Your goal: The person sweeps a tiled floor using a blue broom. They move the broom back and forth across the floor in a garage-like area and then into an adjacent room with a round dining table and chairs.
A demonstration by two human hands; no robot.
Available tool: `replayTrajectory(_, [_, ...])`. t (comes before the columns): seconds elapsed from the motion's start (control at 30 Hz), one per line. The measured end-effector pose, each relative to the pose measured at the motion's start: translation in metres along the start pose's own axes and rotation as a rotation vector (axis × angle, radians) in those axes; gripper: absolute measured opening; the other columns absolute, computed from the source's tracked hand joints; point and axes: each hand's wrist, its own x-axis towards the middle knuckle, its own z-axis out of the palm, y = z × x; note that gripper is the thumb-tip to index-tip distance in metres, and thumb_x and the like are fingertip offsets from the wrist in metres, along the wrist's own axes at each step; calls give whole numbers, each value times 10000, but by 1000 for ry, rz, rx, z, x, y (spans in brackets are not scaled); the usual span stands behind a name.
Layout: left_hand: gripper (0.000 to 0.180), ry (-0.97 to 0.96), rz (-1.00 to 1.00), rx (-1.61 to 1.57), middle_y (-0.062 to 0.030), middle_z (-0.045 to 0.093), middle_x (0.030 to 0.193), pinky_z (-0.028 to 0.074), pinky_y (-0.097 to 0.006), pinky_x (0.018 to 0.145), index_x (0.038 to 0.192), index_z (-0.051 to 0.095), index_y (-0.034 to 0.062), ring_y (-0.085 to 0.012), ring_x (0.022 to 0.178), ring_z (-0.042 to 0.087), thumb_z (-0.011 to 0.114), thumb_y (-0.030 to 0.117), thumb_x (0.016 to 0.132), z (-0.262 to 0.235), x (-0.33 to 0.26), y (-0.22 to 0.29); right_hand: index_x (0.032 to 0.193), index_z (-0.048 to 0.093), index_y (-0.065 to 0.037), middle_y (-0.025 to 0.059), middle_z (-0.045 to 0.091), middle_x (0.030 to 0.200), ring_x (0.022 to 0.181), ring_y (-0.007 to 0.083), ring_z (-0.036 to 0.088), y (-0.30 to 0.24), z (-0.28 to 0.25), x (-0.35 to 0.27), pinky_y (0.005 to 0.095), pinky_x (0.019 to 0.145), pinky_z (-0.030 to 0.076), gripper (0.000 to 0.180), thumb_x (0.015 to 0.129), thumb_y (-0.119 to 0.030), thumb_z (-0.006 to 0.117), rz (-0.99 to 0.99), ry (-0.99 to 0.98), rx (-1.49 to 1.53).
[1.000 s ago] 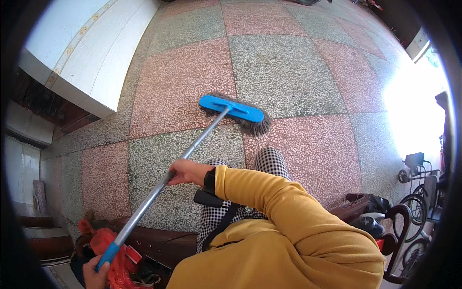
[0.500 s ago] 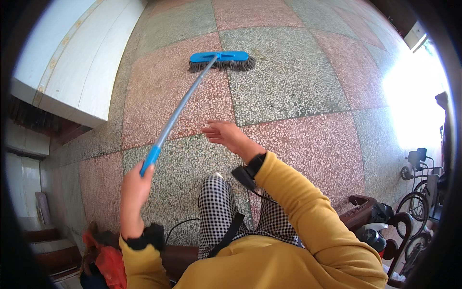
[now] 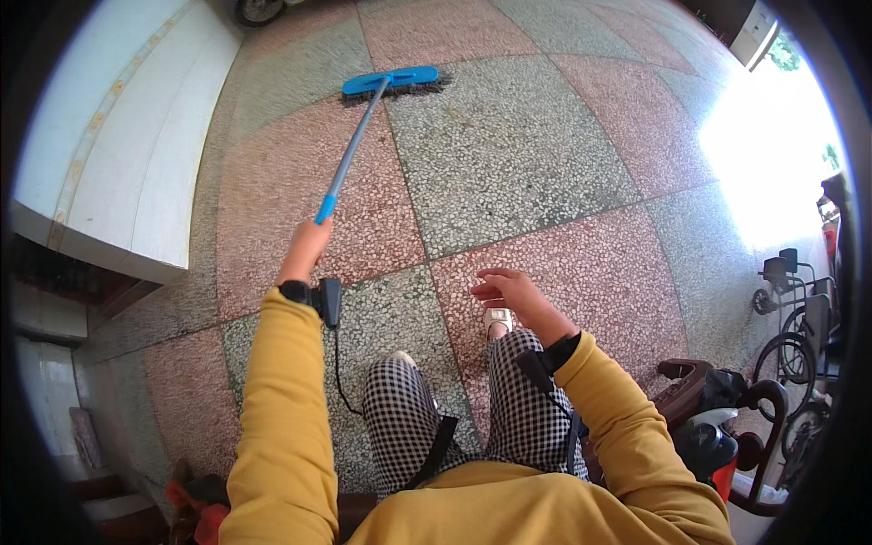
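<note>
In my left hand (image 3: 307,247) is the blue grip end of a mop, its fingers wrapped round it. The mop's grey pole (image 3: 354,150) slants away from me to a wide blue mop head (image 3: 413,78) with a dark grey fringe, which rests on the floor across a pink and a green tile. My right hand (image 3: 516,296) hovers in front of my right knee, apart from the mop, with fingers loosely stretched out and nothing held. Both wrists carry a dark strapped-on device.
White boxy steps or cabinetry (image 3: 136,154) line the left side. At the right stand a dark wooden armrest (image 3: 767,427) and wheeled, bicycle-like things (image 3: 786,363). A wheel (image 3: 259,9) shows at the far edge. Pink and green terrazzo floor (image 3: 518,145) spreads ahead.
My left hand has pushed forward, and the mop head has slid farther away and slightly left. My right hand has drawn back and to the right. My right foot has come into view.
</note>
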Motion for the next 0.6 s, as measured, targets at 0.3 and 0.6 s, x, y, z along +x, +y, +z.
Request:
replayTrajectory(0.3, [348, -37, -108, 221, -131, 542, 672, 426, -369, 543, 944, 511, 23, -251, 581, 536, 479, 353, 840, -106, -239, -167, 1125, 458, 11, 145, 600, 938, 797, 205, 594, 4, 52, -34, 300, 716, 487, 328, 882, -193, 377, 3, -207, -74])
replayTrajectory(0.6, [136, -527, -652, -1261, -13, 456, 599, 322, -219, 365, 828, 482, 45, -98, 414, 402, 518, 175, 813, -66, -516, -187, 1137, 400, 72, 252, 556, 950, 730, 291, 620, 53, 205, -56, 342, 580, 547, 435, 859, -259, 448, 285, -646, -253])
